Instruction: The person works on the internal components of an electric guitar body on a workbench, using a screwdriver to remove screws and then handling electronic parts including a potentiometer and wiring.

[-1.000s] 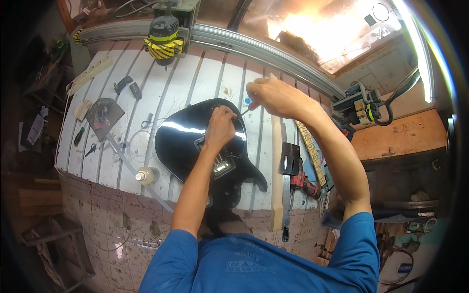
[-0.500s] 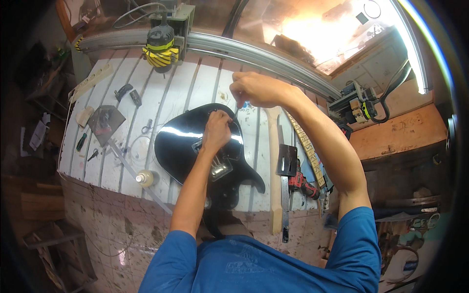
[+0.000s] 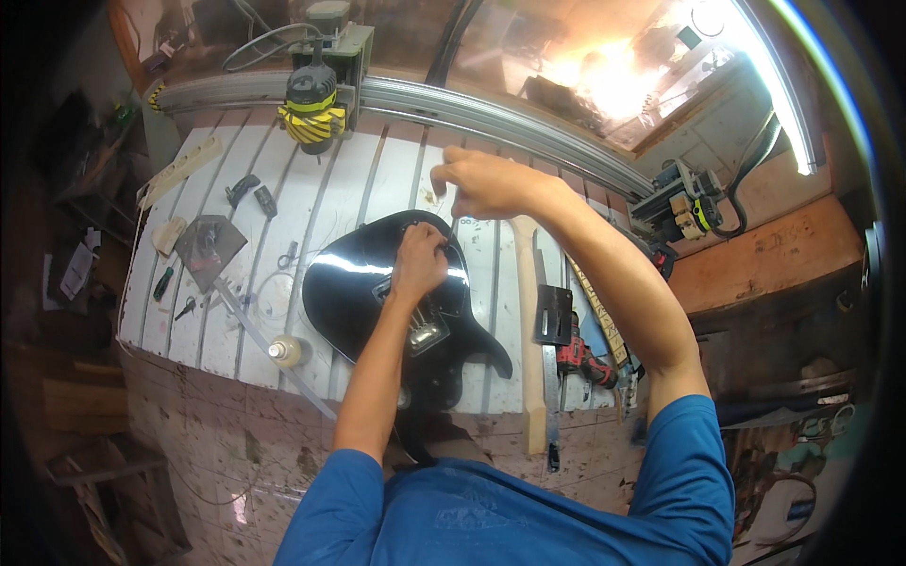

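Head view: glossy black curved guitar body [image 3: 338,294] lies on white slatted table [image 3: 340,193], long axis toward person [image 3: 462,514]. Left hand [image 3: 421,259] nearer, fingers bent on body's far end; right hand [image 3: 477,184] curled beyond; can't tell grips.

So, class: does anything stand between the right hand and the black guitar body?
Nothing visible does. The right hand hovers near the far edge of the black guitar body. The left hand, on the body, covers part of it close by.

Guitar body [image 3: 342,300] on table [image 3: 332,193], between bottle [image 3: 285,351] and drill [image 3: 587,363].
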Tool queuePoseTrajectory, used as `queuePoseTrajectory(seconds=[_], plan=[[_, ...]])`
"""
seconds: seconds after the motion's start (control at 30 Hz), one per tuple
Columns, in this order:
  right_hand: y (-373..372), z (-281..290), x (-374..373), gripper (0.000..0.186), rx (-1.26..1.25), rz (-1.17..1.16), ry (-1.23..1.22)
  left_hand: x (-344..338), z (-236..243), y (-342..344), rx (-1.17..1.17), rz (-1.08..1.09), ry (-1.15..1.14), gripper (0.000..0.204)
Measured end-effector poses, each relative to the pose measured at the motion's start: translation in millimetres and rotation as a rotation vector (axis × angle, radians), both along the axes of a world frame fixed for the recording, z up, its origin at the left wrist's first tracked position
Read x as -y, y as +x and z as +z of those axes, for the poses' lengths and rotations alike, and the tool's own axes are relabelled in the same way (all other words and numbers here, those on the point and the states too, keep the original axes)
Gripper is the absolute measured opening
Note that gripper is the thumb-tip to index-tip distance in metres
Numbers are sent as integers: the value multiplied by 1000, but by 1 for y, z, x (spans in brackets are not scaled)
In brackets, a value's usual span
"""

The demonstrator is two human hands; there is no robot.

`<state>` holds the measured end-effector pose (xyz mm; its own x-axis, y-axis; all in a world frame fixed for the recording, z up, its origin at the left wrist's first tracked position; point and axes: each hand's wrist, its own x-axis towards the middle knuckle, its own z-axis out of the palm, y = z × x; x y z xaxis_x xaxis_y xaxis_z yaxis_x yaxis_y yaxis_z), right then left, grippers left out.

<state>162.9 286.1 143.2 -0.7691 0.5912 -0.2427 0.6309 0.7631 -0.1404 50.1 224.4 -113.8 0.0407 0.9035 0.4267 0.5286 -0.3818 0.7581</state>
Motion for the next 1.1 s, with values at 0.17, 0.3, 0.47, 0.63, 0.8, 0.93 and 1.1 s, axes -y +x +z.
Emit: queuePoseTrajectory(seconds=[0.17,0.3,0.47,0.63,0.8,0.93,1.1], plan=[[-2,-4,-3,17,37,-284,-119,3,4,1,-7,-1,-13,16],[13,-8,-10,18,-38,170,24,-1,3,2,-31,6,-20,17],[22,-18,4,12,-149,-170,48,-5,1,6,-34,20,10,17],[65,-4,16,8,-364,-196,83,-11,9,5,-186,-66,8,12],[142,-1,58,10,-736,-391,141,-26,18,2,-703,-167,169,7],[199,-26,111,12,-943,-714,94,-22,31,10,-1007,-157,321,6],[233,-75,167,11,-1244,-1087,-48,-15,31,15,-1051,-102,329,5]])
